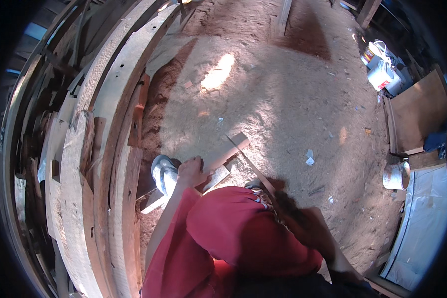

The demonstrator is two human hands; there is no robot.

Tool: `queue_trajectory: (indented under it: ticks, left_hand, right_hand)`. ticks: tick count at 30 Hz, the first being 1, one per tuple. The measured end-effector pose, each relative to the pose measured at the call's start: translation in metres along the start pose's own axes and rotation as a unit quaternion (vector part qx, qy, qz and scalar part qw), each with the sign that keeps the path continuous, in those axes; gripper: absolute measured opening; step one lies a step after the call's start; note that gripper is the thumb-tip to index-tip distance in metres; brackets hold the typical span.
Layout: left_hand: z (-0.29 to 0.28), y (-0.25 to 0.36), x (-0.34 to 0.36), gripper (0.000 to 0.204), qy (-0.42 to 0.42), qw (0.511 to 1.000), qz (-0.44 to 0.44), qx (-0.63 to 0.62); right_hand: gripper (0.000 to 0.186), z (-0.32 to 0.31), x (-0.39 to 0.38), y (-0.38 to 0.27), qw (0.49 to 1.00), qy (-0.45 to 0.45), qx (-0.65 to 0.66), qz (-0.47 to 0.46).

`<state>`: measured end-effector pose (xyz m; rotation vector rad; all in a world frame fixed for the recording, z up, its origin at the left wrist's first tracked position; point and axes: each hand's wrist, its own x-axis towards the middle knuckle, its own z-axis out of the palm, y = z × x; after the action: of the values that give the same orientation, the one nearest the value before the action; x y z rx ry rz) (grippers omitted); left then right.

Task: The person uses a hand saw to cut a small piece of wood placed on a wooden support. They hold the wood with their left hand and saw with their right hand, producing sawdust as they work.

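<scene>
A short wooden board (222, 158) slants away from me, low over the dirt floor. My left hand (191, 172) is closed on its near left end. Across the board's far end lies the thin blade of a handsaw (256, 171), its tip pointing up and left. In deep shadow beside my red-clothed knee, my right hand (289, 211) grips the saw's near end; the handle itself is hidden. Another wood piece (217, 178) sits beneath the board. My grey-white shoe (165, 174) stands just left of my left hand.
Long timber planks (126, 89) are stacked along the left side. At the right are white buckets (381, 74), a brown panel (418, 111), another pale bucket (396, 176) and a sheet-covered box (417, 223). A wooden post (284, 17) rises at the far side. Scraps litter the dirt floor (293, 114).
</scene>
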<state>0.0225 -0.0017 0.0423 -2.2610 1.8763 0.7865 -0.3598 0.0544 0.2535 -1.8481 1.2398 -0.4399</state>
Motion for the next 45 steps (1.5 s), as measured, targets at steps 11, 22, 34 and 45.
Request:
queue_trajectory:
  ticks: [11,22,34,45]
  left_hand:
    - [-0.003,0.007,0.001,0.07,0.007,1.0,0.011,-0.013]
    - [0.003,0.009,0.003,0.073,0.006,1.0,0.007,-0.017]
    - [0.0,0.003,0.009,0.076,-0.01,1.0,0.012,-0.01]
    - [-0.002,0.01,0.003,0.076,-0.006,1.0,-0.007,-0.012]
  right_hand:
    - [0.018,0.017,0.001,0.027,0.999,-0.011,-0.001,0.036]
    - [0.02,-0.039,-0.041,-0.032,0.973,-0.049,-0.02,0.224]
    - [0.013,0.027,0.031,0.038,0.999,0.042,0.004,-0.033]
    - [0.015,-0.044,-0.047,-0.019,0.98,-0.021,0.047,0.191]
